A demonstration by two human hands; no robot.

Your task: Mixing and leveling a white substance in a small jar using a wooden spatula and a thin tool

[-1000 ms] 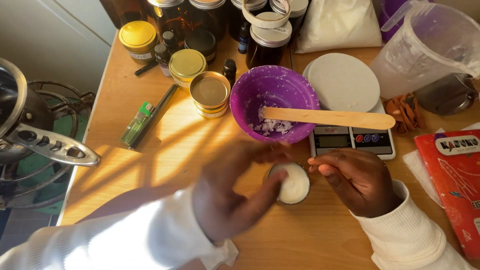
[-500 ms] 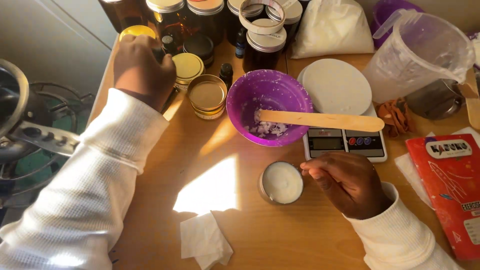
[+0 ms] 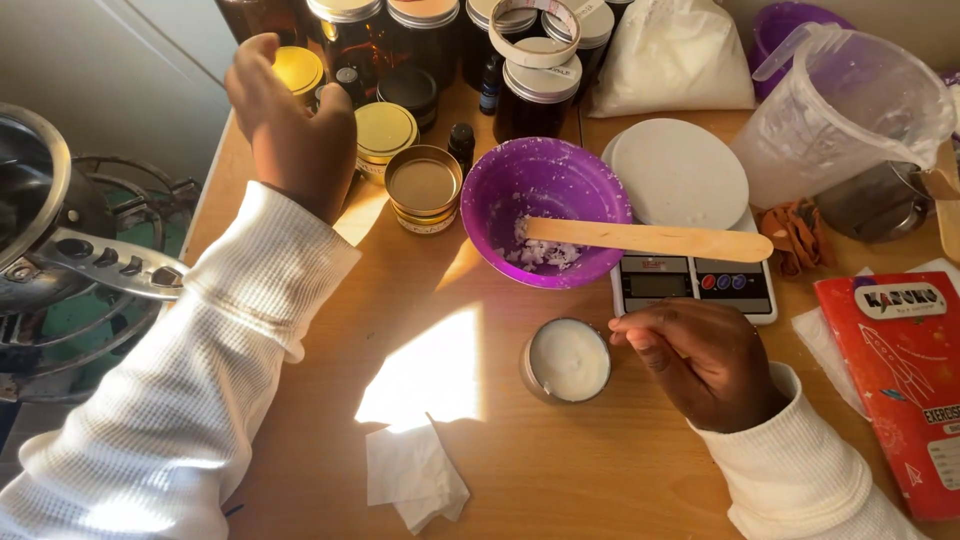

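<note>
Beside the right hand (image 3: 705, 360) sits the cream-filled tin (image 3: 567, 360), touching.

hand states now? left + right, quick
Left hand: reaching among the gold-lidded jars; grip cannot be told.
Right hand: loosely curled beside the small tin of white cream, holding nothing visible.

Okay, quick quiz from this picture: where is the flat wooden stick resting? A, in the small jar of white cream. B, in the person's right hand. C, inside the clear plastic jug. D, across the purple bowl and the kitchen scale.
D: the wooden stick lies with one end in the purple bowl and the other over the scale.
</note>
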